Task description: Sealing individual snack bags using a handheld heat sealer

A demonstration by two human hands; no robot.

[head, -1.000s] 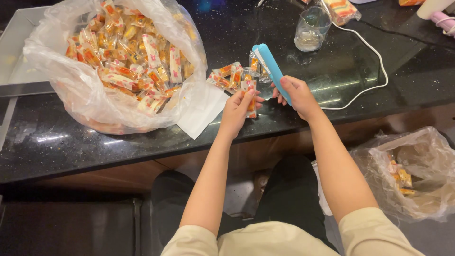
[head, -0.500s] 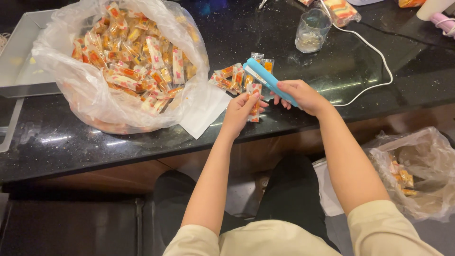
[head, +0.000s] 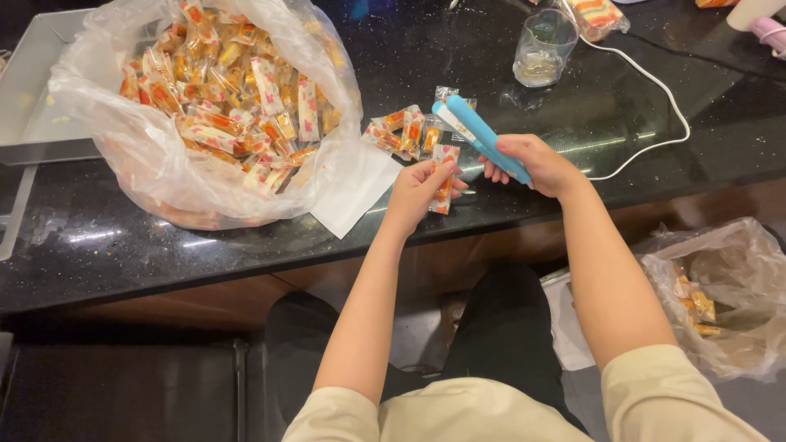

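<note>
A dark glossy worktop (head: 205, 262) carries a big clear bag of wrapped sweets (head: 205, 106), a white paper sheet (head: 352, 192), a small heap of sweets (head: 401, 131), a glass (head: 544, 49), a white cable (head: 655, 90) and a metal tray (head: 33, 106).

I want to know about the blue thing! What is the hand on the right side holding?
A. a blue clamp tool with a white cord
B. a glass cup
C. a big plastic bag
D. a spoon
A: the right hand grips a blue clamp-shaped tool whose white cord trails across the black counter, while the left hand holds a small wrapped snack packet beside it.
</note>
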